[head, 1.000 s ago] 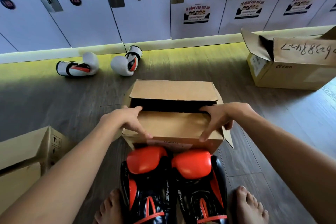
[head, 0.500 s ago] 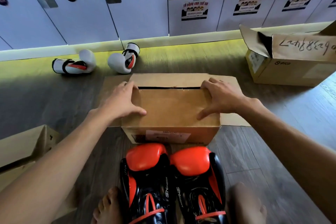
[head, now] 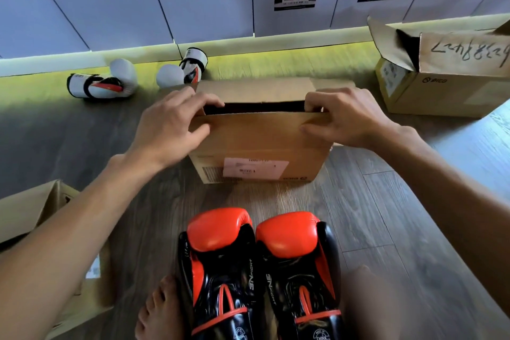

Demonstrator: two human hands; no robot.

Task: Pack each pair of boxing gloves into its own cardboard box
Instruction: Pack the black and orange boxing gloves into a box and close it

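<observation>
our left hand + right hand pinch flat flap of cardboard box | glossy red-black gloves on plank floor

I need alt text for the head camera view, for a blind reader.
Left hand and right hand pinch the near flap of a cardboard box on the floor. Red-and-black gloves lie on its near side, white gloves beyond.

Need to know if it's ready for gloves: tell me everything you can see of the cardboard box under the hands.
The cardboard box is plain brown board, upright on the wooden floor. A white label sits on its near side. The left hand and right hand pinch its near flap at either end; a dark slit shows between that and the far flap, so it is barely open.
</observation>
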